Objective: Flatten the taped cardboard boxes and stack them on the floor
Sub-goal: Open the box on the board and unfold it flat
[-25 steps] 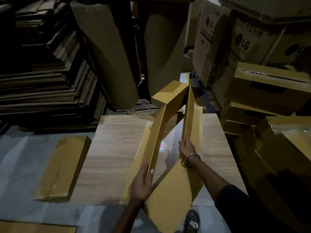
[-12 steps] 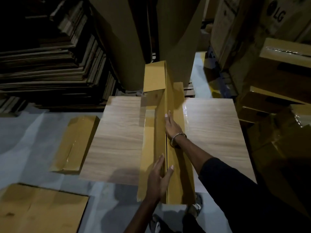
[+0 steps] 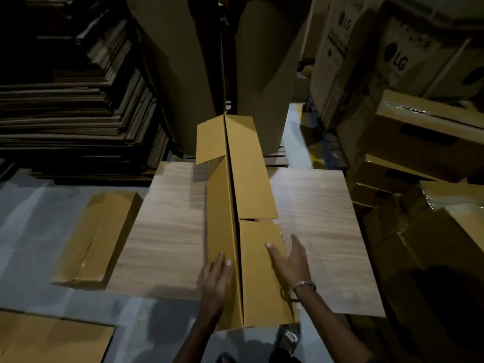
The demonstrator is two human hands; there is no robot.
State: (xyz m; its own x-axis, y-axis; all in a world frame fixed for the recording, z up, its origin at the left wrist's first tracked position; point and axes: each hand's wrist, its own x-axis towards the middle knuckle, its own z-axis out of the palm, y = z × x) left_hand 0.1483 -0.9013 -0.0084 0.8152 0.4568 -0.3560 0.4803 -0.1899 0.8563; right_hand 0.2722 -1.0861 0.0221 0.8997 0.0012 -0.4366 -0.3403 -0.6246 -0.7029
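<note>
A long yellow-brown cardboard box (image 3: pixel 246 195) lies nearly flat along the middle of a wood-grain board (image 3: pixel 167 231) on the floor, its far flaps spread open. My left hand (image 3: pixel 214 281) presses with straight fingers on the box's near left panel. My right hand (image 3: pixel 288 260), a bangle on its wrist, lies flat with spread fingers on the near right panel. A second flattened box (image 3: pixel 97 237) with shiny tape rests on the floor to the left of the board.
A tall stack of flat cardboard sheets (image 3: pixel 68 113) fills the far left. Two large brown paper rolls (image 3: pixel 183 61) stand behind the board. Taped and LG-printed cartons (image 3: pixel 419 140) crowd the right. Another flat sheet (image 3: pixel 47 339) lies at the near left.
The box has gone from standing open on edge to lying pressed down on the board. My right hand moved back toward me onto the near right panel; my left hand stays on the near left.
</note>
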